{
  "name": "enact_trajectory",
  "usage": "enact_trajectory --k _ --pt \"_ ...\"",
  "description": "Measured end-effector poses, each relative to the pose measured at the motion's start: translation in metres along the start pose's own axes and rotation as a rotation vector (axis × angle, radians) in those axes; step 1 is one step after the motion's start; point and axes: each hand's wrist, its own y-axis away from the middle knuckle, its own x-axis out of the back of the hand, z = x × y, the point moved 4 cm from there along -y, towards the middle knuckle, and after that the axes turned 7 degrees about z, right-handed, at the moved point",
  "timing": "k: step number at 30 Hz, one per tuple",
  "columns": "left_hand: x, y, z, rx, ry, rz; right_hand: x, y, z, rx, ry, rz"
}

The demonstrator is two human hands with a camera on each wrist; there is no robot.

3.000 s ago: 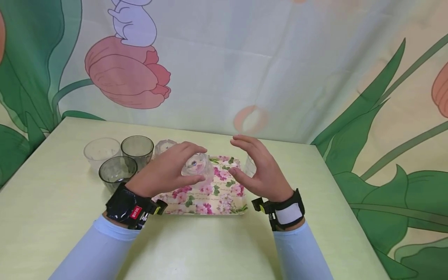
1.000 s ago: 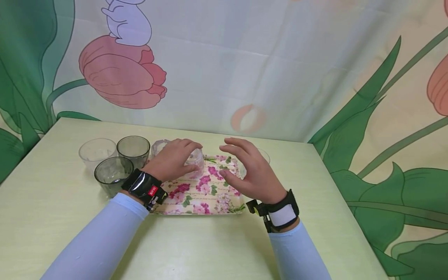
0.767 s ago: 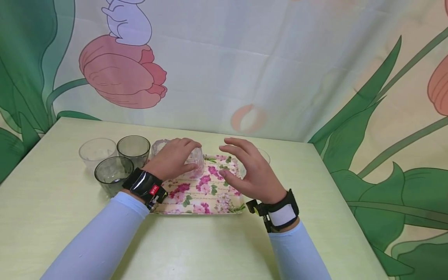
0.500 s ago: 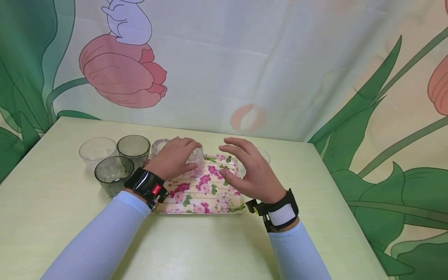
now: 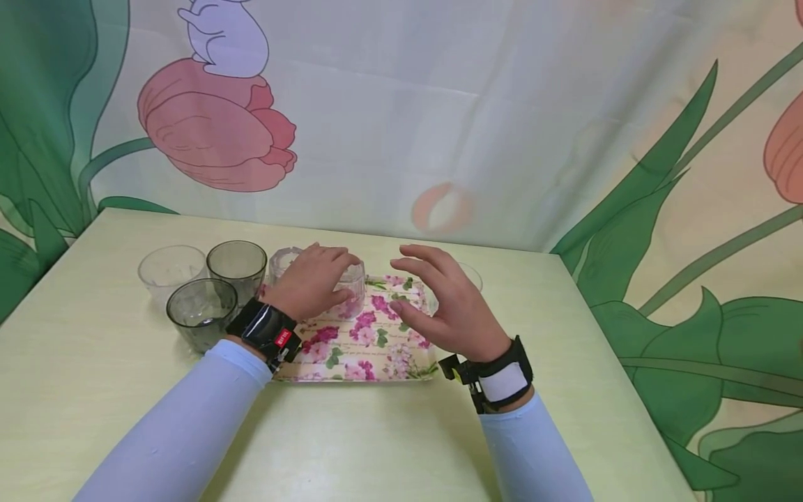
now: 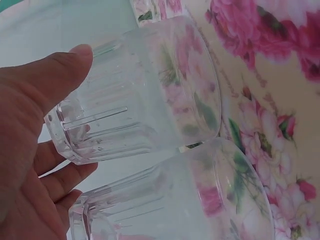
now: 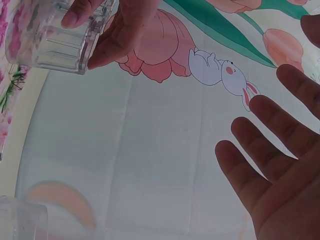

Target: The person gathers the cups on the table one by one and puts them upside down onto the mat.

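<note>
An upside-down clear glass (image 5: 353, 291) stands rim down on the flower-printed tray (image 5: 389, 366). My left hand (image 5: 314, 282) grips it near its base, thumb on one side and fingers on the other, as the left wrist view shows. Close beside it on the tray is a second upside-down clear glass (image 6: 175, 200), partly behind that hand in the head view. My right hand (image 5: 454, 307) is held over the tray's right edge, fingers spread and holding nothing. Behind it another clear glass (image 5: 470, 275) is mostly hidden.
Left of the tray, a clear glass (image 5: 169, 268) and two smoky grey glasses, one at the back (image 5: 237, 265) and one nearer (image 5: 202, 310), stand upright in a cluster by my left wrist. A printed curtain (image 5: 376, 118) hangs behind the pale table (image 5: 364, 446).
Since three seconds ago my left hand and its glass have moved back and lower, close to the second glass. My right hand has stayed nearly still. Over the last second little differs.
</note>
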Motion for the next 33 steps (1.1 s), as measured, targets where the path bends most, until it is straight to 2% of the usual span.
enact_trajectory --k 9,17,25,28,33 --pt "0.0 0.001 -0.002 0.023 0.008 -0.001 -0.001 0.001 0.002 -0.011 0.001 -0.006" --pt "0.008 0.004 -0.002 0.051 0.022 0.031 0.0 0.0 0.002 -0.028 0.003 -0.005" --pt "0.031 0.009 0.003 0.09 0.116 0.113 0.002 0.001 0.003 -0.039 -0.006 -0.002" --pt "0.041 0.013 0.008 0.074 0.167 0.142 0.002 0.001 0.004 -0.049 -0.001 0.004" --pt "0.055 0.023 0.021 0.01 0.232 0.163 0.003 -0.001 0.004 -0.075 0.011 0.012"
